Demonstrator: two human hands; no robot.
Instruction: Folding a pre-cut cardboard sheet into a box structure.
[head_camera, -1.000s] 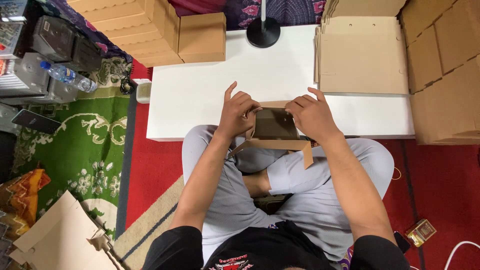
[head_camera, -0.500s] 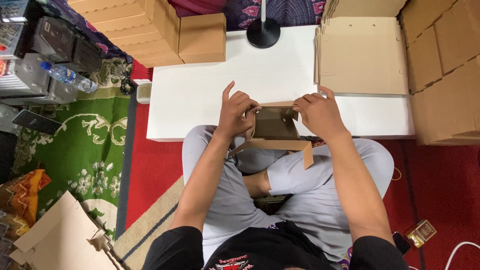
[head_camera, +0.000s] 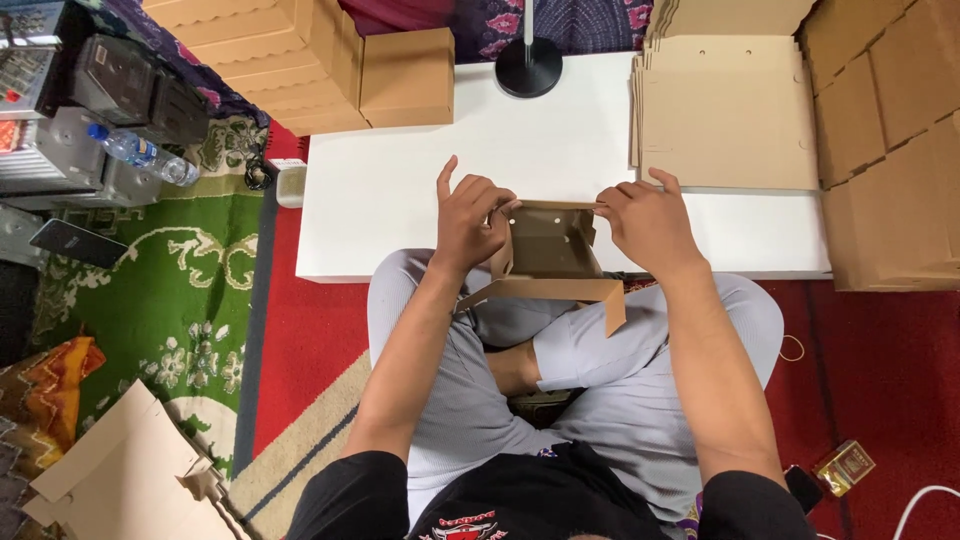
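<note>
Both hands, left hand (head_camera: 468, 222) and right hand (head_camera: 648, 226), pinch opposite walls of the half-folded cardboard box (head_camera: 548, 252).

Half-folded box (head_camera: 548, 250) between hands, at table (head_camera: 400, 200) near edge; flat stack (head_camera: 725, 110) behind right.

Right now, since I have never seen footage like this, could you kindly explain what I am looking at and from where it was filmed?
The picture comes from a camera worn on a person's head, looking down. The person sits cross-legged on a red carpet at a low white table. The left hand and right hand hold a half-folded brown cardboard box at the table's near edge, one hand at each side wall, its flap hanging toward the lap. On the table lie a stack of flat cardboard sheets, a finished box and a round black stand base. A water bottle lies to the left.
</note>
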